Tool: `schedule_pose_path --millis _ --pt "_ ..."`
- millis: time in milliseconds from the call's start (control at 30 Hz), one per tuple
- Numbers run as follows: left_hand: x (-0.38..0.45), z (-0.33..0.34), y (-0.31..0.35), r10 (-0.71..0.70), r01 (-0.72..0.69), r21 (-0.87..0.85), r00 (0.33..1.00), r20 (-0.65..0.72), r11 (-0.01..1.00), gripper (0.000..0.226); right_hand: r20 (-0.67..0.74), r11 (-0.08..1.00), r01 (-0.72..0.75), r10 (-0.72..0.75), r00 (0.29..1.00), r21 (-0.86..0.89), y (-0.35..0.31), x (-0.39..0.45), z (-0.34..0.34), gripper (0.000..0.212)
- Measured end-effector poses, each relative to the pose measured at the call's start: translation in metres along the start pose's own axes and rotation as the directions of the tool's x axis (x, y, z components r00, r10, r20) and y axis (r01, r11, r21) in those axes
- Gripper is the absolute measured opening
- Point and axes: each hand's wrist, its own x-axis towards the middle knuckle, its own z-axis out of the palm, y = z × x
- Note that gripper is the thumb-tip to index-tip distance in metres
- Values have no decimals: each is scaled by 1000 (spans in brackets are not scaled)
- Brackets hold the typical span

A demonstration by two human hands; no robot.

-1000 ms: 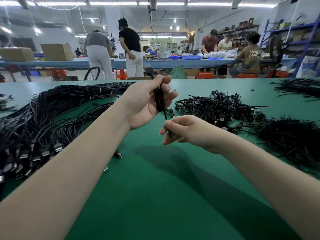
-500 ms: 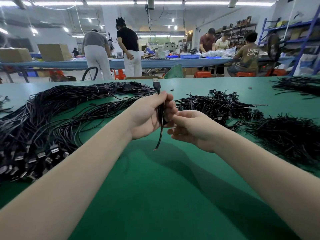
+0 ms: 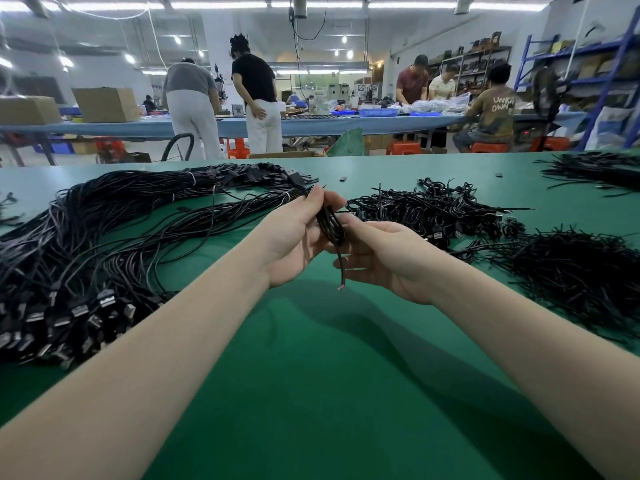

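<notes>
Left hand [image 3: 294, 237], right hand [image 3: 379, 259] curled, close together.

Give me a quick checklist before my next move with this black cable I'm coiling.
1. Left hand grip on folded black cable: ok, fingers curl round it.
2. Right hand pinching that cable: cannot tell; it touches it.
3. Cable's loose tail wrapped in: not ok, it hangs between the hands.
4. Black USB plug free: ok, it sticks out above the left hand.
5. Pile of coiled black cables nearby: ok, beyond the right hand.
</notes>
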Motion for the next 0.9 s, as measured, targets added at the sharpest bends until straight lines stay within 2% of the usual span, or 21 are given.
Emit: schedule_pose_path --millis 67,133,233,267,333,467,533,600,667,700,733,767,800,833,867,900 --pt "0 -1 -4 18 -19 92 1000 5 996 31 44 998 15 -12 999 -64 1 -1 -1 34" --pt "0 0 -8 28 -27 158 1000 -5 987 29 41 977 58 -51 998 -207 3 -2 1 35" --pt "3 1 -19 64 -50 244 997 -51 969 27 39 864 152 -152 988 -480 5 -4 5 32" --pt "4 1 -24 69 -49 264 995 -66 963 27 47 782 172 -181 982 -600 6 -3 6 32" --pt "5 0 -34 60 -32 272 994 -94 962 29 57 549 174 -223 973 -818 11 -1 7 31" --pt "3 -5 -50 -1 38 314 993 -118 949 30 2 161 58 -327 945 -985 28 0 0 32" --pt "2 -7 -56 33 31 436 990 -138 900 28 -7 55 14 -358 934 -998 33 1 -9 31" --pt "1 -11 -61 169 -21 581 965 -202 813 23 -19 15 -15 -346 938 -1000 37 2 -18 31" --pt "-2 -16 -62 393 -88 751 888 -239 654 13 -16 -34 -28 -324 946 -999 40 3 -27 32" --pt "-4 -19 -62 521 -128 856 834 -181 502 11 -4 -55 -23 -317 948 -998 42 4 -31 32" --pt "-5 -22 -62 616 -160 941 786 -61 297 16 9 -61 -11 -317 948 -998 43 4 -33 32" --pt "-4 -25 -64 647 -178 981 758 87 76 27 23 -62 4 -318 948 -998 43 4 -34 32" --pt "-3 -27 -65 615 -183 976 759 214 -114 39 42 -67 22 -317 947 -997 42 4 -33 31" --pt "-2 -26 -66 542 -179 948 785 299 -262 45 68 -78 46 -313 947 -996 42 5 -32 30" --pt "-2 -26 -68 464 -189 912 812 354 -363 44 95 -89 71 -300 949 -993 42 6 -30 30" --pt "0 -27 -70 403 -207 886 831 383 -415 40 113 -90 91 -275 955 -992 42 6 -28 29"
